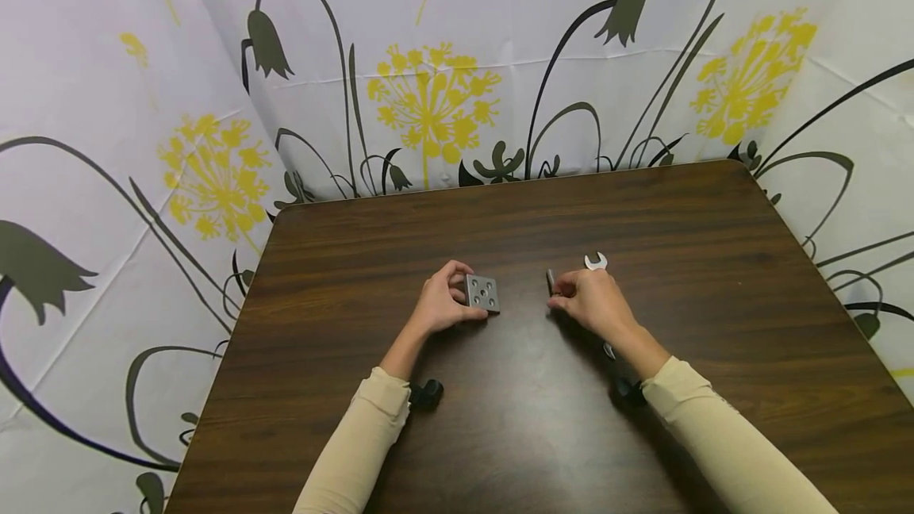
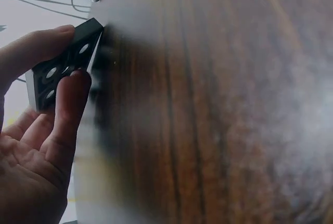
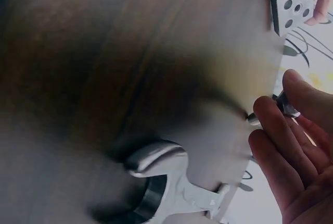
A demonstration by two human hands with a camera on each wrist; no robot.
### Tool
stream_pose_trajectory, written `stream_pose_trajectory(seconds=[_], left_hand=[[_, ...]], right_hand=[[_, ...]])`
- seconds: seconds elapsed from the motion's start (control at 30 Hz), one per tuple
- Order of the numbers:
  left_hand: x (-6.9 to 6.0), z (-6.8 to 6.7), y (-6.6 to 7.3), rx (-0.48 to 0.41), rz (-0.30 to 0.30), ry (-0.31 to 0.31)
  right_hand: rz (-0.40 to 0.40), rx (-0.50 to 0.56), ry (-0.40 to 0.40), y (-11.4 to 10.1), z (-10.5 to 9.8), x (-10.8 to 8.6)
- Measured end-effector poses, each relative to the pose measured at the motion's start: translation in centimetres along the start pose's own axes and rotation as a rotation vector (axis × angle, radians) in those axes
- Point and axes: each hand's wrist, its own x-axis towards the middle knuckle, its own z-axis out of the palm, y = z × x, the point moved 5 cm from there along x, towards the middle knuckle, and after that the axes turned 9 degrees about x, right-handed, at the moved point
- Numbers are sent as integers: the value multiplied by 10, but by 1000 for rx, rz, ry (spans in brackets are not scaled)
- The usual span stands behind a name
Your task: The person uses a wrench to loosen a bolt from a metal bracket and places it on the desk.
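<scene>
My left hand [image 1: 440, 301] holds a square grey metal block [image 1: 481, 293] by its edges, thumb on one side and fingers on another. Several round holes show in the block's face. In the left wrist view the block [image 2: 67, 65] is tilted just above the table. To its right, my right hand [image 1: 598, 301] pinches a small metal bolt [image 1: 550, 279] between thumb and fingers. The right wrist view shows the bolt's head [image 3: 287, 106] at the fingertips, with part of the shank hidden. An open-end wrench [image 1: 596, 262] lies beneath the right hand and forearm, its middle hidden.
The dark wood-grain table [image 1: 343, 260] reaches back to a flower-patterned curtain [image 1: 428, 22] along its far edge. Black wrist cameras [image 1: 427, 394] sit low beside the forearms. The wrench's other end [image 1: 608, 350] shows near the right wrist.
</scene>
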Motion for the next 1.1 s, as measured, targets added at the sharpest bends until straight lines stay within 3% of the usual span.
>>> stream_pose_trajectory(seconds=[0.17, 0.43, 0.5, 0.77, 1.1], left_hand=[[-1, -4, 1, 108, 2, 31], [-8, -11, 6, 359, 41, 81], [-9, -12, 6, 406, 27, 86], [-6, -10, 1, 469, -66, 57], [-8, -9, -3, 480, -90, 52]], right_hand=[[7, 0, -33, 2, 5, -2], [-5, 12, -102, 2, 13, -5], [-7, -7, -106, 2, 14, -6], [-28, -85, -120, -1, 14, -6], [-3, -76, -165, -2, 13, -5]])
